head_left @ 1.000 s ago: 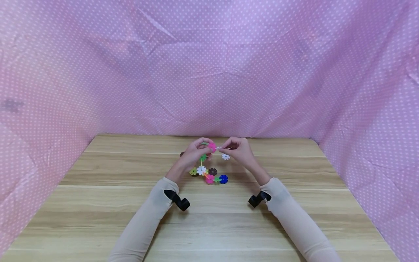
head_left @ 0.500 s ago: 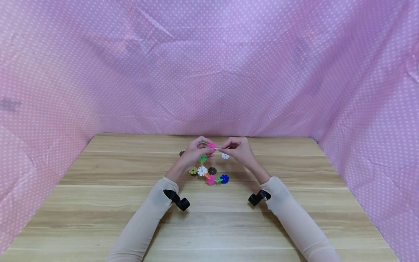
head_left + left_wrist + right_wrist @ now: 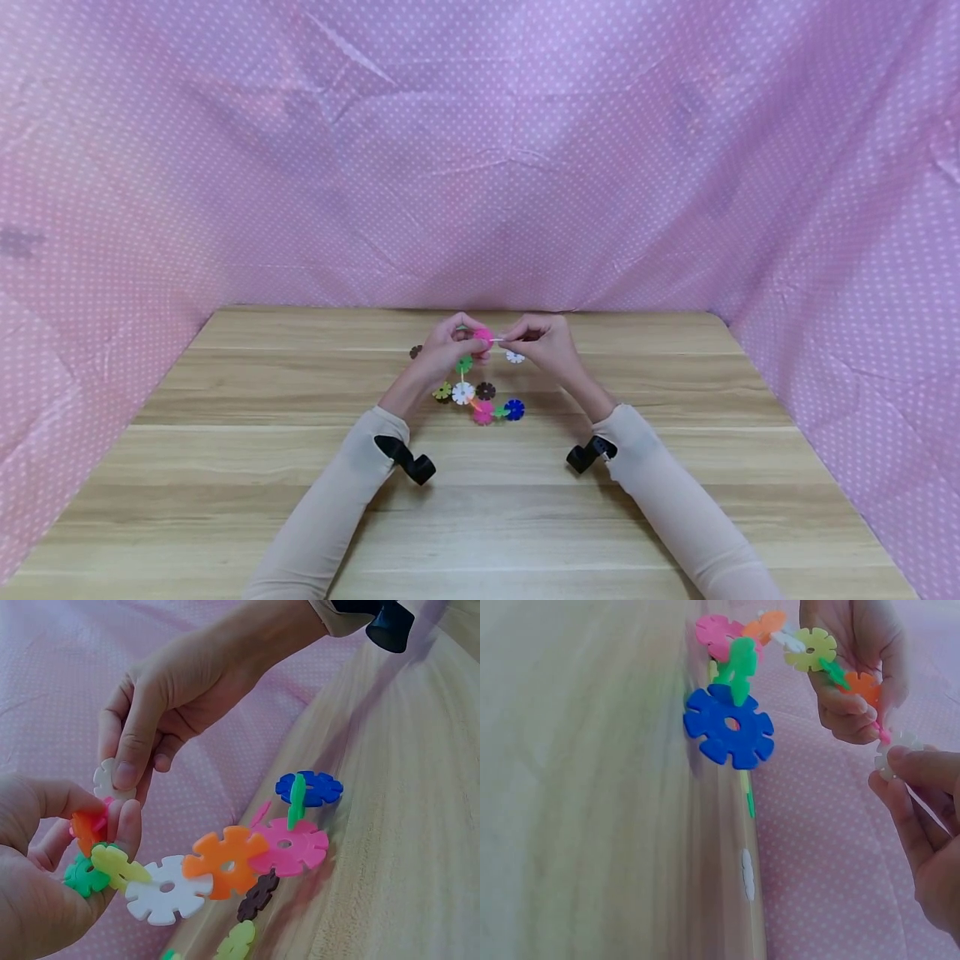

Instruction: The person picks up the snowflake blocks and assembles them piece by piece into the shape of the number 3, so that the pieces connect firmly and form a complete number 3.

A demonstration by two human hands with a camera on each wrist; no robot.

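Observation:
My left hand point(image 3: 448, 346) grips one end of a chain of slotted plastic flower discs, with a pink disc point(image 3: 483, 336) between thumb and fingers. My right hand point(image 3: 546, 342) pinches a white disc point(image 3: 103, 780), its edge right at the pink one's rim. In the right wrist view this white disc point(image 3: 907, 742) meets the pink disc point(image 3: 882, 733) at an angle. From my left hand the chain runs down through an orange disc point(image 3: 88, 829), a green disc point(image 3: 84, 877), a yellow disc point(image 3: 116, 866), white, orange, pink and green to a blue disc point(image 3: 742, 746).
Loose discs lie on the wooden table point(image 3: 480, 517) beneath the chain: a white disc point(image 3: 514, 357), a brown disc point(image 3: 486, 391), a yellow disc point(image 3: 442, 390) and another brown disc point(image 3: 416, 352). Pink dotted cloth point(image 3: 480, 208) hangs behind the table's far edge and along both sides.
The hanging end of the chain with the blue disc has swayed slightly to the right. Both hands stay nearly in place, holding the pink and white discs together.

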